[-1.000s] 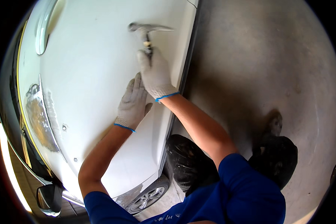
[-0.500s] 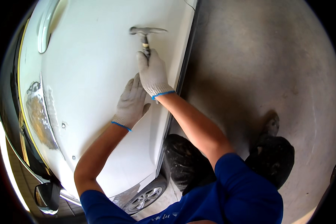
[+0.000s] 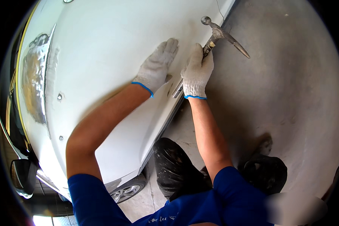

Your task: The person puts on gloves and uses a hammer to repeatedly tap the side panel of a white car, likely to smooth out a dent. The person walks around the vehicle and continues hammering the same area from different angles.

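My gloved left hand (image 3: 157,64) lies flat on the white car door panel (image 3: 105,45), fingers stretched out together. In my gloved right hand (image 3: 198,73) is a body hammer (image 3: 219,33), gripped by its handle. The hammer has a round knob at one end of its head and a long tapered pick at the other. Its head hangs beyond the door's lower edge, over the floor, and the handle's butt sticks out beside my right wrist. Both gloves are off-white knit with blue cuffs.
A sanded bare-metal patch (image 3: 34,81) marks the door on the left, with two small holes nearby. The side mirror (image 3: 23,177) and a wheel (image 3: 127,191) are towards the lower left. Concrete floor (image 3: 282,83) stretches out on the right, near my legs.
The hammer has moved right, from over the panel to past its lower edge, in my right hand. My left hand has slid up and right along the door. The view has shifted too.
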The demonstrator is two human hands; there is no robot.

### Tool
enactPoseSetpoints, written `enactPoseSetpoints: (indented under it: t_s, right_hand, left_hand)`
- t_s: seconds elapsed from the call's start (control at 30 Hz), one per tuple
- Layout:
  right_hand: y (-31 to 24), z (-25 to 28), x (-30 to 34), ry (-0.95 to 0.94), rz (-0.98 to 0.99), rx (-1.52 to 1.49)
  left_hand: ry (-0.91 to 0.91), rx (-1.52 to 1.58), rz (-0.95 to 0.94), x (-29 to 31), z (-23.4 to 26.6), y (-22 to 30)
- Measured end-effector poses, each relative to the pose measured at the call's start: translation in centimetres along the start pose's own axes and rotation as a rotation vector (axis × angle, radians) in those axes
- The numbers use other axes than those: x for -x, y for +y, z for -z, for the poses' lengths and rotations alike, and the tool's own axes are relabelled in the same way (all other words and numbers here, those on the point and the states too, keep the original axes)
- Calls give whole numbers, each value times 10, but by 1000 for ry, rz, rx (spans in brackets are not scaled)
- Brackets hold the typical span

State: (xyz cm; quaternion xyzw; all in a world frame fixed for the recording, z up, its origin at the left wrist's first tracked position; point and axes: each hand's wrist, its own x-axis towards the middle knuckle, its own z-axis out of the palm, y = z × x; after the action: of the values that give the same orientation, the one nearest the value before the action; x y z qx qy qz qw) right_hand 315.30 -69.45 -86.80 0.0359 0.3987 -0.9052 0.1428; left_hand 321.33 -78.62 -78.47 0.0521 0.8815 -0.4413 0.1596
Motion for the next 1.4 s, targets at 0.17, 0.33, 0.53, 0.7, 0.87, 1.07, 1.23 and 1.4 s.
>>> enactPoseSetpoints:
  t_s: [0.17,0.33,0.53,0.7,0.87,1.07,1.23,1.4]
  right_hand:
    - [-8,5,5,-10,-9,-24]
    - [10,17,-4,-15,23,-38]
    - [-2,23,1,-11,-83,-118]
    - [-22,22,6,-23,-234,-194]
    - [-12,20,5,-103,19,-23]
    - [-43,2,35,-106,-106,-20]
    - [-41,6,45,-196,-81,30]
    - [-43,12,60,-223,28,159]
  left_hand:
    - [268,116,237,-55,-6,-58]
    - [246,231,297,-111,-4,-31]
    - [243,380,256,-66,9,-53]
    - [313,399,211,17,23,-42]
    - [181,390,181,55,8,-18]
    - [78,488,335,72,46,-32]
    - [263,290,254,80,-9,26]
    - [137,240,239,111,-36,98]
